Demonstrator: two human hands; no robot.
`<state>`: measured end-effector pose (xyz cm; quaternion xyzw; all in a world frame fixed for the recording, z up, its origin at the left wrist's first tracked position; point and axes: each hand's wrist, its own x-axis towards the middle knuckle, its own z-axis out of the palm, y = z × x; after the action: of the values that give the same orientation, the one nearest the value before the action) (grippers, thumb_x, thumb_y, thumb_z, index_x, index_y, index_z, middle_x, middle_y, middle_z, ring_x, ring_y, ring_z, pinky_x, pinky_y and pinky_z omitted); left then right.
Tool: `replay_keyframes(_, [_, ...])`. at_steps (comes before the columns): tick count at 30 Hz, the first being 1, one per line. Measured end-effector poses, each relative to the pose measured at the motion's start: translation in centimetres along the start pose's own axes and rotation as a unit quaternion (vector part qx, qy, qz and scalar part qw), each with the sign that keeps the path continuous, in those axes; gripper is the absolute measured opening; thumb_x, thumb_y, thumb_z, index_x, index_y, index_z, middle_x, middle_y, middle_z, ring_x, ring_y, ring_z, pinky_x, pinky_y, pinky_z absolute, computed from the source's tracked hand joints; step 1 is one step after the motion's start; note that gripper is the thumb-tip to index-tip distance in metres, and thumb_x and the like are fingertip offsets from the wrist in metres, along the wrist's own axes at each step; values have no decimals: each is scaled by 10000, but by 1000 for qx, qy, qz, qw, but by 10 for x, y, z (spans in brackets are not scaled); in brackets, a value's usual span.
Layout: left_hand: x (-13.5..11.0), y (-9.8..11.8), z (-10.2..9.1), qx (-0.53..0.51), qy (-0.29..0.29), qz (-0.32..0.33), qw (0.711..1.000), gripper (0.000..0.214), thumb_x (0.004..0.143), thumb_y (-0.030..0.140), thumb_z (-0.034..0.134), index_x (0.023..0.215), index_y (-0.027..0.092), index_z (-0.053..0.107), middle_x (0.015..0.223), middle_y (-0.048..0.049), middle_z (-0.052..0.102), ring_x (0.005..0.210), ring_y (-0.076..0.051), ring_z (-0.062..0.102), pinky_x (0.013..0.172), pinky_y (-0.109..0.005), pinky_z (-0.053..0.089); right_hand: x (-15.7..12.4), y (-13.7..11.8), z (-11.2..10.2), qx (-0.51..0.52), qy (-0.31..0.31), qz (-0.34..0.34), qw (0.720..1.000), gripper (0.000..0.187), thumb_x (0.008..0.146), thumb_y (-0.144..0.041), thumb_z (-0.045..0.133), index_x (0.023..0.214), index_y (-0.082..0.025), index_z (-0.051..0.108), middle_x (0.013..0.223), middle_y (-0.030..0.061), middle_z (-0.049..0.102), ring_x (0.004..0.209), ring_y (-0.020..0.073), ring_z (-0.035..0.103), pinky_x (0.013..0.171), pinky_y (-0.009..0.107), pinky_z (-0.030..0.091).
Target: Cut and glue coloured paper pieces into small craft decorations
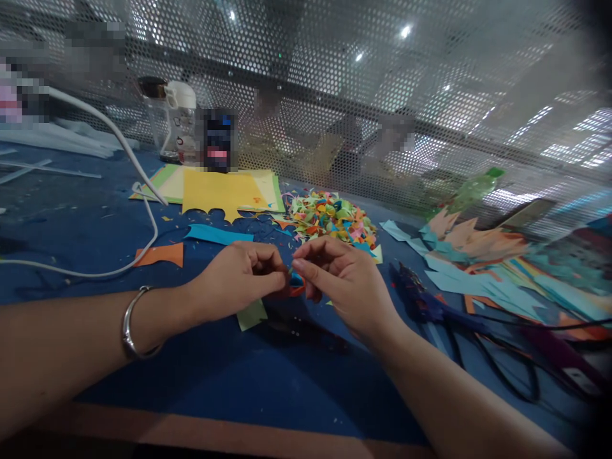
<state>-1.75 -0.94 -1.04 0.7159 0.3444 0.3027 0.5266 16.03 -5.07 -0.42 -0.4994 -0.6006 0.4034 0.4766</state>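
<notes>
My left hand [239,280] and my right hand [342,280] meet over the blue table mat [215,376], fingers pinched together on a small folded paper piece [296,284] showing blue and orange. A silver bracelet [131,322] sits on my left wrist. A light green paper scrap [252,314] lies just under my left hand. Behind the hands a pile of small colourful folded paper pieces [329,220] is heaped up.
Yellow paper sheets [220,191] lie at the back, with orange [160,255] and blue [215,234] offcuts near a white cable [138,172]. Cut paper scraps [478,261] and a dark glue gun [421,299] with black cords lie at the right. A clear bottle [174,121] stands by the mesh screen.
</notes>
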Motion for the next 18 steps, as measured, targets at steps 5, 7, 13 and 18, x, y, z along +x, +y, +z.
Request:
replay_keyframes(5, [0, -1, -3, 30, -8, -11, 999, 104, 742, 228, 589, 655, 179, 560, 630, 18, 618, 599, -116, 566, 579, -242, 419, 1, -1, -1, 5, -1, -5, 1000, 235, 771, -385, 765, 833, -179, 669, 683, -36, 625, 445, 59, 546, 423, 206, 442])
replay_keyframes(7, [0, 0, -4, 51, -4, -14, 999, 104, 767, 246, 586, 686, 181, 576, 642, 11, 635, 609, -128, 584, 583, -251, 424, 0, -1, -1, 4, -2, -11, 1000, 229, 781, -390, 759, 826, -183, 674, 683, -37, 623, 446, 57, 547, 424, 202, 444])
replay_keyframes(13, [0, 5, -7, 98, 47, 34, 994, 163, 788, 285, 643, 921, 193, 632, 876, -18, 687, 776, -155, 631, 665, -262, 472, -1, -1, 0, -11, -2, -15, 1000, 250, 797, -427, 743, 844, -191, 677, 697, -30, 620, 459, 64, 556, 437, 207, 464])
replay_keyframes(18, [0, 3, -6, 17, 22, 30, 999, 240, 784, 254, 666, 1003, 191, 590, 845, -11, 685, 790, -154, 650, 689, -258, 482, -1, -2, 1, -39, -8, -33, 999, 271, 797, -442, 728, 850, -184, 662, 729, -19, 633, 458, 62, 556, 442, 211, 471])
